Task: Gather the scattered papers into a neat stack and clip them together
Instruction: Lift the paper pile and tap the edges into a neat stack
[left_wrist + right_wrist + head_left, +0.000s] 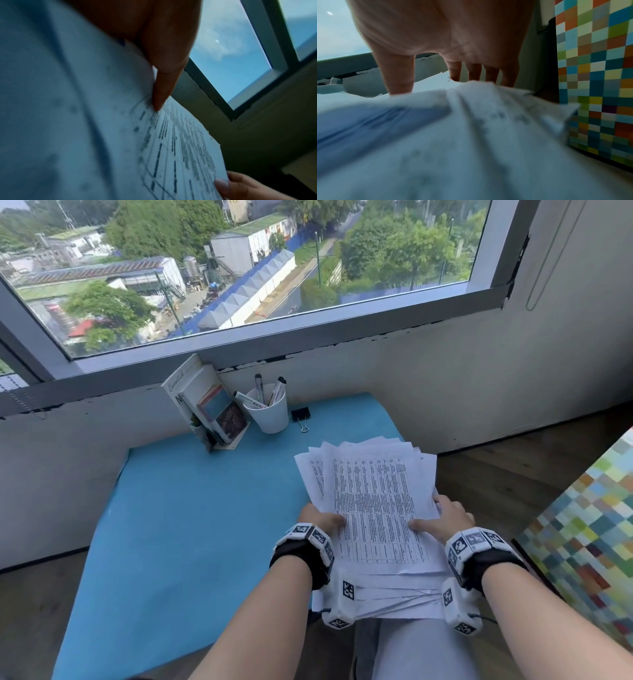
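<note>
While both hands, left hand (320, 520) and right hand (445, 517), grip the gathered papers (373, 501), their edges remain fanned; the binder clip (300, 415) lies unused beyond them.

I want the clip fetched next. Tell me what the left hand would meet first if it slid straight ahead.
Probably the white cup of markers, judging by the left hand on the printed white papers; the black binder clip lies just right of that line. Depth is unclear.
</note>
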Tool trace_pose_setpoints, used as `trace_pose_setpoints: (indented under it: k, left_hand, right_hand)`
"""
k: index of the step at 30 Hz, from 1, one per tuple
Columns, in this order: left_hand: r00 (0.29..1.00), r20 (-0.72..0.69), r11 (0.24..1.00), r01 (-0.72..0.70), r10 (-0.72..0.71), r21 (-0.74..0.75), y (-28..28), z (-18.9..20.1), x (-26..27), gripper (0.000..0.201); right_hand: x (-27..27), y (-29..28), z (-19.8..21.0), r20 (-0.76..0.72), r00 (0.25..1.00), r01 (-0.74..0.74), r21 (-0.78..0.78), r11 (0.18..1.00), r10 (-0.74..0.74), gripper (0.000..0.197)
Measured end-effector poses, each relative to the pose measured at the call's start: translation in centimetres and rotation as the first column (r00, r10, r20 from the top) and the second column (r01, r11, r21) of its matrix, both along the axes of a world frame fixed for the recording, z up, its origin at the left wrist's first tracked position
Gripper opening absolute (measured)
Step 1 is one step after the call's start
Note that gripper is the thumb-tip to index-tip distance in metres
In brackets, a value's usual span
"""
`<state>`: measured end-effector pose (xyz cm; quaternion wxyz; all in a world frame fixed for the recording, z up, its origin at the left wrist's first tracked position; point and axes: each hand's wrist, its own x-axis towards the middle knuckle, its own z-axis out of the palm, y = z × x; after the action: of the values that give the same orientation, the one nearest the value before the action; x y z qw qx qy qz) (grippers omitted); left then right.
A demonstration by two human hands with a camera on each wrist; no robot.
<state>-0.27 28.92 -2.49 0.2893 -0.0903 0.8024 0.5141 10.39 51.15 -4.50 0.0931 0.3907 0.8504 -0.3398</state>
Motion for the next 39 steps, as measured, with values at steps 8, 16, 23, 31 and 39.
trace_pose_setpoints:
  k: [8,16,23,31,39]
  left_hand:
    - [0.986,-0.145,0.993,-0.07,0.083,0.093,-1.2,-0.4,0.8,0.042]
    - [0.961,-0.1,0.966,-0.257,0.257,0.012,-11.5,-0.4,-1.7,0.042]
    - [0.96,0.037,0.954,-0.279,0.277,0.109,-18.1,-3.1,-0.1,0.054]
    - [0.958,0.08,0.913,-0.286,0.275,0.292,-18.1,-1.0,1.2,0.027]
    - [0.961,0.027,0.951,-0.275,0.274,0.141,-17.8,-2.8,0.9,0.037]
  right_hand:
    - [0.8,0.8,0.3,-0.063,0.998,0.019,-0.047,0.999,-0.022,0.096]
    - [0.3,-0.6,2.1,0.075,0.996,-0.056,0.236,0.97,0.039,0.067]
    - [-4.8,-9.2,2.6,0.005,0.973,-0.231,-0.055,0.971,0.232,0.091]
    - [-7.1,-15.2,1.9,0.07,0.98,-0.179,-0.134,0.975,0.189,0.091]
    - [-6.7,-14.8,1.2,-0.061,0.988,-0.156,-0.315,0.936,0.144,0.055]
